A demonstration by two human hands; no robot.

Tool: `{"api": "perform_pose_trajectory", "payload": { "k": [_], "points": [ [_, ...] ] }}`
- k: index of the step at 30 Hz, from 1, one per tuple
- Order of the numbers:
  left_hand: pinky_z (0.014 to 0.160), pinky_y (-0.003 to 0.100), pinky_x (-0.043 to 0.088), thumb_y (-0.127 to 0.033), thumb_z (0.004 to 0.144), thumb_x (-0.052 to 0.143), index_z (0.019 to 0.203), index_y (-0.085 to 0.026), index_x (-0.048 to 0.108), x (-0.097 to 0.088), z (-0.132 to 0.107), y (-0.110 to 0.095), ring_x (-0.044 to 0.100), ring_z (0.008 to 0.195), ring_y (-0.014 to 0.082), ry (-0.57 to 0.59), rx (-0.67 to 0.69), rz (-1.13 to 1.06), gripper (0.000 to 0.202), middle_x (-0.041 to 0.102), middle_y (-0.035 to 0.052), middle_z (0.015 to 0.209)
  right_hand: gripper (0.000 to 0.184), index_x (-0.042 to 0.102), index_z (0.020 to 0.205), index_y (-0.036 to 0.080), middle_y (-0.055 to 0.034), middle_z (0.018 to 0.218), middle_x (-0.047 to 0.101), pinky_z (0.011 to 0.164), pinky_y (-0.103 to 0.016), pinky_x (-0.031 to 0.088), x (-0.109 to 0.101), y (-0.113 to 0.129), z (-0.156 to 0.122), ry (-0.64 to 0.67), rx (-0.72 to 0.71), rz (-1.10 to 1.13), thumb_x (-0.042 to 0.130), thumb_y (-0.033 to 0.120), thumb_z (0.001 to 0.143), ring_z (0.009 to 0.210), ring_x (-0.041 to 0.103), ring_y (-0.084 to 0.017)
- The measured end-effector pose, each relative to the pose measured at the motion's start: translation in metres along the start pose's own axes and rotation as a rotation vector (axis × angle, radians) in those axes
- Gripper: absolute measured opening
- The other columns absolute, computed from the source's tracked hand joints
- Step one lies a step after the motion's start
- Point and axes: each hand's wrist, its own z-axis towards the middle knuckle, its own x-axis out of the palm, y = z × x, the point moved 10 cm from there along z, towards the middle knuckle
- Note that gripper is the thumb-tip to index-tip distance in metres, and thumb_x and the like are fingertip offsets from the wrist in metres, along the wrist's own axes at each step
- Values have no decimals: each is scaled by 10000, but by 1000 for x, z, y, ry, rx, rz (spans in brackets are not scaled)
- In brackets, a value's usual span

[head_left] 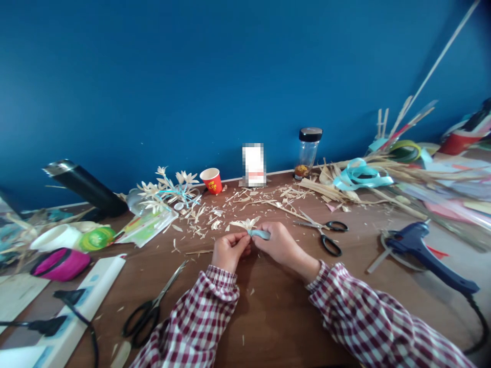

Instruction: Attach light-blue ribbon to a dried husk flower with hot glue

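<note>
Left hand (227,252) pinches base of pale flower (248,224) above table (274,327); right hand (279,245), fingers curled, grips blue strip (262,234) there. Likely wrapping step; next move calls for steady pinch, taut strip.

No text can be read; the yellow marking (212,185) on the red cup (210,180) is illegible.

The flower (246,224), at 6 o'clock from the view's centre, has slender, pointed, cream-coloured petals spread open, 1 reaching towards 9 o'clock and others towards 12 and 1. From its base, 1 flat strip of pale blue tape (261,234) runs towards 3 o'clock, its far end hidden.
</note>
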Motion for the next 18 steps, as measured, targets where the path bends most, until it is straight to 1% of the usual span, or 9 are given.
{"api": "perform_pose_trajectory", "payload": {
  "k": [4, 8, 12, 18],
  "points": [
    [519, 209, 541, -294, 565, 780, 731, -111, 714, -3, -4, -14, 608, 477, 107, -62, 134, 120, 256, 672, 6, 536, 165, 610, 643, 145, 18, 551, 540, 480, -185, 299, 0, 2, -2, -2, -23, -48, 527, 255, 735, 529, 442, -88],
    [471, 188, 493, -279, 628, 709, 714, -126, 717, -5, -10, -29, 584, 448, 104, -124, 257, 280, 175, 654, -4, 502, 273, 642, 681, 155, 2, 591, 587, 512, -195, 320, -4, 6, -2, -59, -63, -80, 474, 324, 814, 547, 481, -99],
    [449, 187, 461, -301, 651, 681, 713, -125, 714, -4, -15, -38, 568, 444, 107, -170, 346, 392, 189, 640, -5, 489, 249, 640, 660, 160, -3, 583, 596, 516, -200, 320, -4, 7, -3, -95, -75, -123, 473, 268, 810, 538, 487, -104],
    [461, 191, 449, -278, 674, 654, 696, -136, 716, -5, -20, -47, 579, 480, 115, -235, 474, 548, 156, 669, 8, 544, 229, 670, 723, 165, -13, 615, 631, 518, -202, 328, 1, 12, -5, -104, -116, -131, 479, 242, 823, 543, 499, -110]
  ]
}}
